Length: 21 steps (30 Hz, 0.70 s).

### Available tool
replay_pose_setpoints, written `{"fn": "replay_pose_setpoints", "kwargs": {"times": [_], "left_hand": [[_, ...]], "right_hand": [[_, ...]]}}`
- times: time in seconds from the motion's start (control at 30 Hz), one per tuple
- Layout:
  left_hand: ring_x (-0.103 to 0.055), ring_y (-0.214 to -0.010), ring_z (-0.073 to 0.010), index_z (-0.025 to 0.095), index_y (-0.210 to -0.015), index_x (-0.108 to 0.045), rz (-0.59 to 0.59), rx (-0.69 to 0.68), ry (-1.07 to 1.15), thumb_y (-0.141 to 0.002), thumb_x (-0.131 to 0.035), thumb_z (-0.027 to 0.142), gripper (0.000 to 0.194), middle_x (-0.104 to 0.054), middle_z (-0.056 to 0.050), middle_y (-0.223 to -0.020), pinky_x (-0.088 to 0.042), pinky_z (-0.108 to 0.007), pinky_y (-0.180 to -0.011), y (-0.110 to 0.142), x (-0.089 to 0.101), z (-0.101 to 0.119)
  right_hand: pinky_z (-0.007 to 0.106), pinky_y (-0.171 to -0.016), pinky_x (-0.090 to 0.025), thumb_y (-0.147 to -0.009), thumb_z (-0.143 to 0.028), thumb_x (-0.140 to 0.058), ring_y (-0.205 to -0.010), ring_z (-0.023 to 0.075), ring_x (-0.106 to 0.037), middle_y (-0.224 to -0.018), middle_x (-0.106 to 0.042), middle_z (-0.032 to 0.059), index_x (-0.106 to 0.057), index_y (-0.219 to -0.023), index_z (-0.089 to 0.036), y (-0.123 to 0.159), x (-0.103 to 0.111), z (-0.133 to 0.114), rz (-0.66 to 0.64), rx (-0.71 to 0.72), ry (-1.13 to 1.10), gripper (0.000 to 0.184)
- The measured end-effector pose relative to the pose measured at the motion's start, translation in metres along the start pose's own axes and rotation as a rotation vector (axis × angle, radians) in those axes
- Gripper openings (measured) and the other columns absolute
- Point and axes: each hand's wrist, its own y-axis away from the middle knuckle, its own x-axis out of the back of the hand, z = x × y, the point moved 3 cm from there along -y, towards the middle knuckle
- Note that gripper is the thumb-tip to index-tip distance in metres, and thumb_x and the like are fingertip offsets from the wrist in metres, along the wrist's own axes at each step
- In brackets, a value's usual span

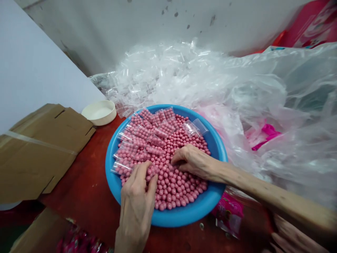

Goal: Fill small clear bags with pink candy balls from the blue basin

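Observation:
A blue basin [112,182] holds a mass of small pink balls [175,186]. Several clear plastic tubes [142,131] packed with the balls lie over its left and far part. Two unfilled clear tubes [195,128] rest at the far right inside. My left hand [138,193] is at the near left, its thumb and forefinger curled around what looks like a clear tube of pink balls; the tube's lower part is hidden. My right hand [191,161] reaches in from the right, fingers curled down into the loose balls, fingertips partly hidden.
A large heap of clear tubes [158,66] and plastic bagging [250,80] lies behind and right. A white round dish [99,112] and flattened cardboard [44,144] stand left on the red table [79,189]. A pink packet [229,212] lies near right; part of another person's hand shows beyond.

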Motion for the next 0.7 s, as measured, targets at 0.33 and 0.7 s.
{"fn": "replay_pose_setpoints", "kwargs": {"times": [0.33,0.7], "left_hand": [[-0.062,-0.078,-0.0206,0.017,-0.102,-0.059,-0.005,-0.015,0.007,-0.081,-0.057,0.015,0.021,-0.064,-0.004,-0.082,-0.053,-0.035,-0.069,0.0,0.001,-0.001],[-0.062,-0.075,-0.0195,0.018,-0.098,-0.06,-0.007,-0.019,0.015,-0.081,-0.057,0.014,0.017,-0.063,-0.003,-0.08,-0.053,-0.034,-0.066,0.0,0.001,0.0]], "right_hand": [[0.018,-0.051,-0.034,-0.067,-0.016,-0.075,-0.053,0.0064,-0.045,-0.055,-0.053,-0.0073,-0.064,-0.062,-0.013,0.005,0.004,0.005,-0.061,-0.115,-0.515,0.012],[0.022,-0.068,-0.046,-0.066,-0.022,-0.077,-0.067,0.0087,-0.058,-0.071,-0.066,-0.0029,-0.07,-0.075,-0.015,0.006,0.003,-0.01,-0.076,-0.155,-1.006,0.014]]}}
